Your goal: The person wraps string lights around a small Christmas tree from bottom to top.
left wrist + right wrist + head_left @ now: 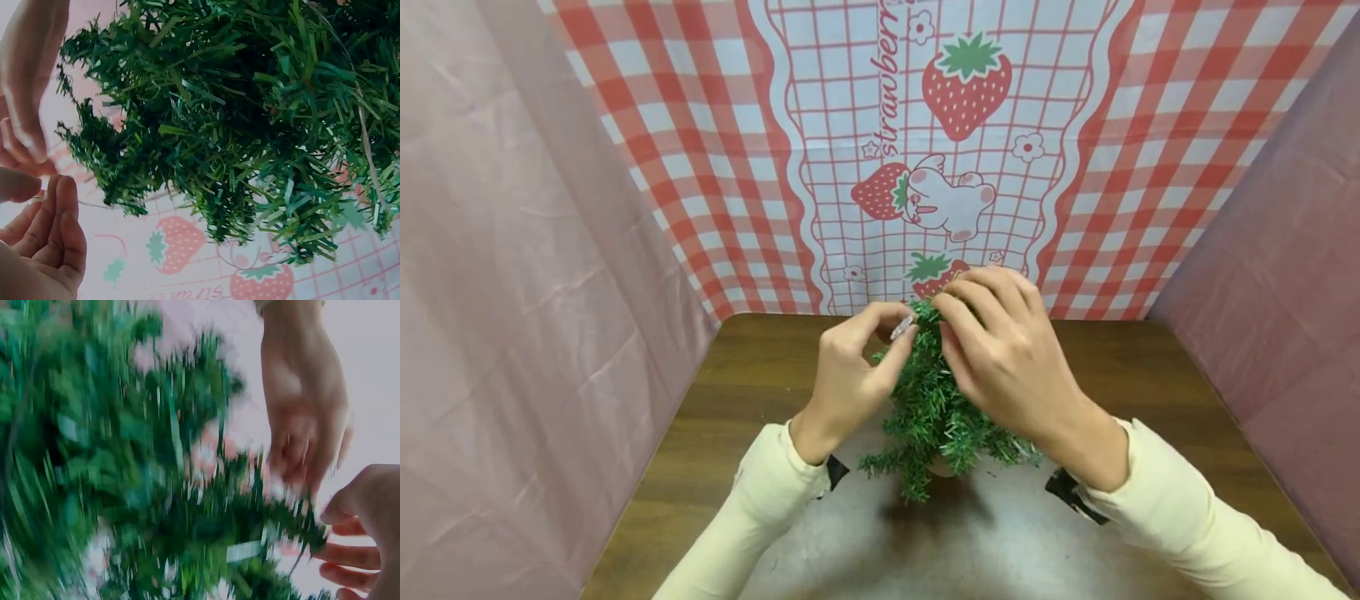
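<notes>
A small artificial Christmas tree (928, 408) with green tinsel needles stands between both hands. My left hand (857, 354) is left of its top, pinching a small silvery bundle (902, 327) between thumb and forefinger. From near these fingers a thin wire (94, 205) leads to the branches in the left wrist view, and another stretch of wire (365, 134) crosses the needles. My right hand (1007, 350) bends over the top from the right, its fingertips close to the tip. I cannot tell whether those fingers grip anything. The right wrist view is blurred.
The tree stands on a brown wooden table (715, 417) with a pale, shiny area (850, 542) in front. Behind hangs a red-checked cloth (700, 125) with strawberry prints. Pink curtains (497, 292) close off both sides. Dark straps (1075, 496) show at the cuffs.
</notes>
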`<state>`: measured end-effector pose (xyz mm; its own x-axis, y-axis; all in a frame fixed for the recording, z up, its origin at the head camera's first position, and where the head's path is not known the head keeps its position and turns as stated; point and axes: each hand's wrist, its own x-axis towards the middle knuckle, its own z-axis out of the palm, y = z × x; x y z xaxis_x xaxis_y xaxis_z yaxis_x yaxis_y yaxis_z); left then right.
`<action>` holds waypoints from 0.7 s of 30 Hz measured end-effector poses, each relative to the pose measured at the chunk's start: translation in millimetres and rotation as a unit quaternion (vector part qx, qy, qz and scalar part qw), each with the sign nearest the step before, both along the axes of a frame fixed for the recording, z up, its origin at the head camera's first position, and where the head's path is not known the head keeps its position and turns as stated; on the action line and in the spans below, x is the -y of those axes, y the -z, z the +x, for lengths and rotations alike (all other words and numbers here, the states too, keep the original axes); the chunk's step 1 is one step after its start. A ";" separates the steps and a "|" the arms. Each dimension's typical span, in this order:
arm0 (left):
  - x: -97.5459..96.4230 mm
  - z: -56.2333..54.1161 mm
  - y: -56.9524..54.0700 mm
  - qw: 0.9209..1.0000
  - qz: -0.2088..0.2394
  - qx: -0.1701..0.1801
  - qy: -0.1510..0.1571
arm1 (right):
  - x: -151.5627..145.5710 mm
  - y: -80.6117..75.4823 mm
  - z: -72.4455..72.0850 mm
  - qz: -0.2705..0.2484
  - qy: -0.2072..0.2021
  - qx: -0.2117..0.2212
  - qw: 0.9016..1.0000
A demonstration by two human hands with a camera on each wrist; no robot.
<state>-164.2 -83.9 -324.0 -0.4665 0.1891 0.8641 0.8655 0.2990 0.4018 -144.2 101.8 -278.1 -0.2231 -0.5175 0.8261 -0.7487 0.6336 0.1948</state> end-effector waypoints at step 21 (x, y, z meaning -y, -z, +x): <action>-18.4 8.6 -5.1 0.985 -0.118 -0.115 -0.051 | -11.4 15.4 21.3 -0.077 -0.070 0.012 0.994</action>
<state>-155.6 -65.5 -319.0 -0.2898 0.3595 0.8870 0.8864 0.4504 0.1071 -122.9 113.2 -293.5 -0.1784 -0.4123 0.8934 -0.8353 0.5434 0.0840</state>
